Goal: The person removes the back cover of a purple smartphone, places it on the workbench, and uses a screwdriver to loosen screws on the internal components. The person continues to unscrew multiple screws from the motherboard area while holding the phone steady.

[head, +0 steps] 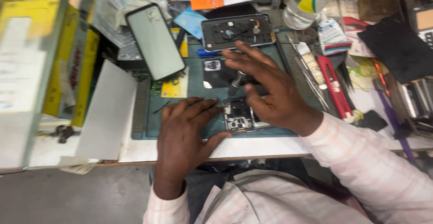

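— How many phones on the mat (198, 88)?

— One opened phone (239, 115) at the near edge, under both hands. A back frame (237, 31) and one screen panel (154, 41) lie farther off.

— The hands?

— Left hand (185, 133) flat, fingers spread, steadying the phone. Right hand (266, 88) pinches one screwdriver (235, 85), its tip above the phone.

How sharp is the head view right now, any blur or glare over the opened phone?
Head view: motion blur softens everything; the left edge smears most. The opened phone shows parts only coarsely, half covered by the right hand. No strong glare; the detached screen reflects dull grey.
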